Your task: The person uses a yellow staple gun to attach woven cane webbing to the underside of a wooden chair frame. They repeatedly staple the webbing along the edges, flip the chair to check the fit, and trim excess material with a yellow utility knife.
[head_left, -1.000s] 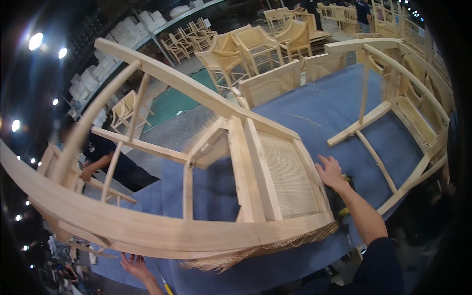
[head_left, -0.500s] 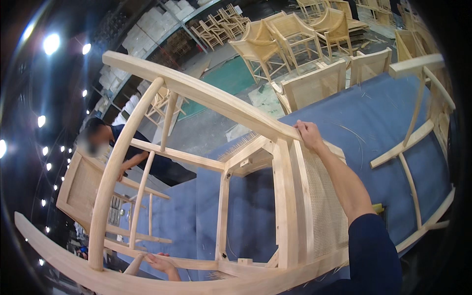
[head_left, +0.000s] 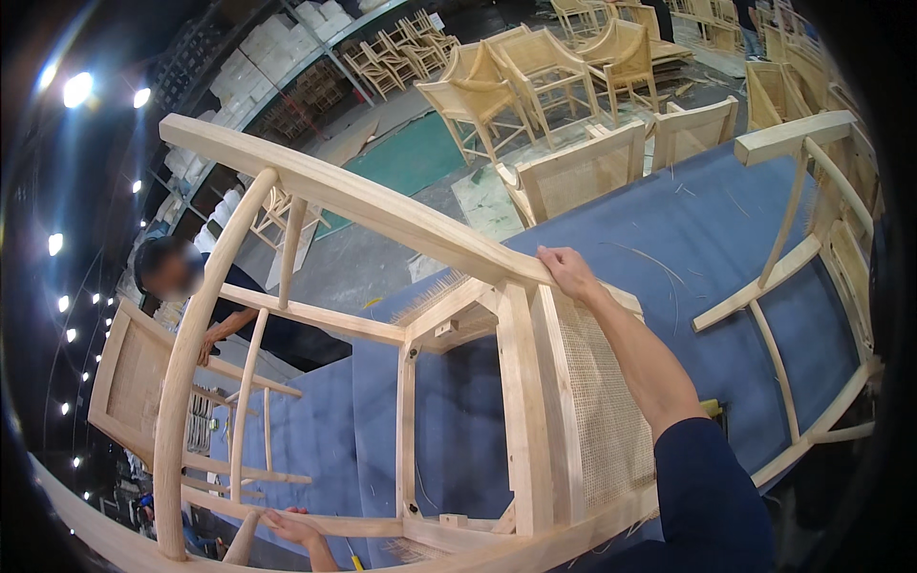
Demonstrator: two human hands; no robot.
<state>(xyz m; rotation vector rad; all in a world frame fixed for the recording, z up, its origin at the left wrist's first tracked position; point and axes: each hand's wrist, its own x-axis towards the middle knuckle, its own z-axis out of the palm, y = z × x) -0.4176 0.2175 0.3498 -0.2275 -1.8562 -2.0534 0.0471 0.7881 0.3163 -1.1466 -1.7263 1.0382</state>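
An unfinished pale wooden chair (head_left: pixel 363 205) lies tipped on its side in front of me, on a blue-covered table. Its long leg runs across the top of my view, round rungs cross at the left, and a woven cane panel (head_left: pixel 611 411) fills its right part. My right hand (head_left: pixel 568 274) is closed over the upper leg, near its joint with the seat frame. Low on the left, my left hand (head_left: pixel 298 530) grips the lower side rail from below, beside a round rung. Cane ends bristle from the seat frame (head_left: pixel 435 296).
A second chair frame (head_left: pixel 755 310) lies on the blue table (head_left: pixel 669 215) at the right. A yellow-handled tool (head_left: pixel 710 408) is by my right forearm. Across the table, a co-worker (head_left: pixel 244 306) handles another chair (head_left: pixel 129 377). Finished chairs (head_left: pixel 535 72) stand on the floor behind.
The chair and surroundings have shifted left in the picture. Both hands keep their hold on the chair. A yellow tip now shows beside my left wrist.
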